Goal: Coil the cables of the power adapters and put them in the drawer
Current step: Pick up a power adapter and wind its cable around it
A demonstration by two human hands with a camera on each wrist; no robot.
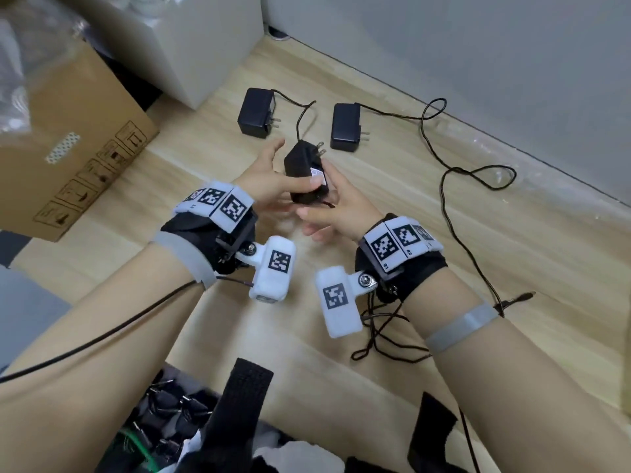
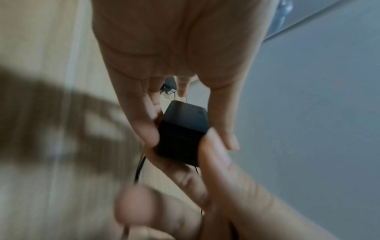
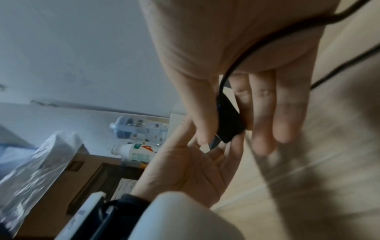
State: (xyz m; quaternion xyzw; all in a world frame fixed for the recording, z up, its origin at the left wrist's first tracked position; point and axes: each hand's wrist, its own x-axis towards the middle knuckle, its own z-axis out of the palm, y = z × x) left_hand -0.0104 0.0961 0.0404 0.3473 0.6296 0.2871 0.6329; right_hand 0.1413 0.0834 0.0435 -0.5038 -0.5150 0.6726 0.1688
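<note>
Fingers of both the left hand (image 1: 263, 179) and right hand (image 1: 336, 203) grip one black adapter (image 1: 305, 172).

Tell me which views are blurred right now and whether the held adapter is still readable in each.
Head view: mostly sharp; the held adapter shows clearly between left hand and right hand, with slight smear below the fingers. Left wrist view: heavy motion blur and broad shadows over the floor, but the adapter reads. Right wrist view: soft throughout; the adapter is largely hidden behind fingers.
</note>
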